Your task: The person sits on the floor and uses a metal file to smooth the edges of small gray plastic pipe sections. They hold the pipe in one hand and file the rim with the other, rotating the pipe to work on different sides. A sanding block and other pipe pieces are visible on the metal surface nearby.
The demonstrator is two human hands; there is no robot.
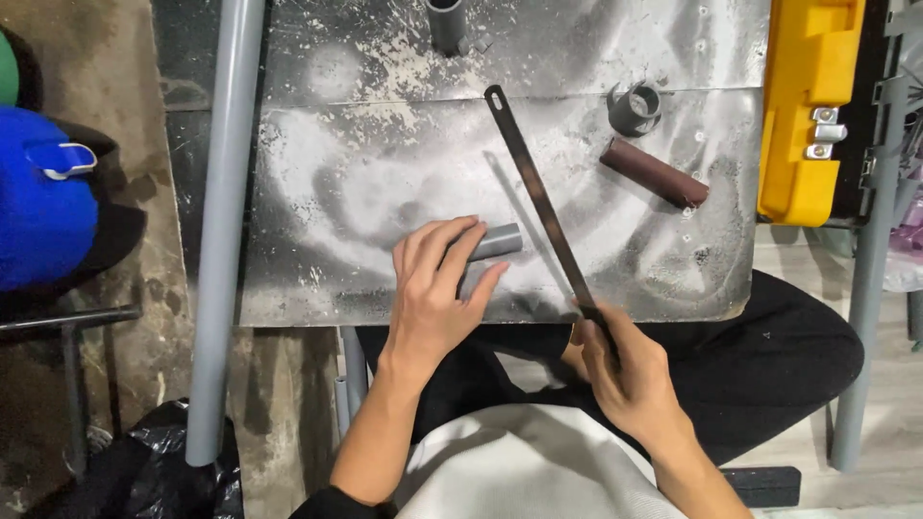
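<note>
The left hand (437,288) is pressing down on a short grey pipe piece (495,242), with the fingers curled over it and the thumb stretched along its near side; only the right end of the piece is showing past the fingertips. The piece is lying on a dusty metal work plate (385,163), not far from the plate's near edge. The right hand (625,370) is closed around the lower end of a thin dark saw blade (538,197), just off the near edge of the plate. The blade is running up and to the left across the plate, and its far end with a small hole is reaching toward the middle. It is passing just beside the open end of the pipe piece; I cannot tell if it is touching it.

To the right of the blade, a brown tube (654,173) and a grey pipe fitting (636,106) are lying well apart from the hands. A long grey pipe (226,221) is running along the plate's left edge. A yellow tool case (808,106) is standing at the right edge. The plate between the left hand and the long pipe is showing only white dust.
</note>
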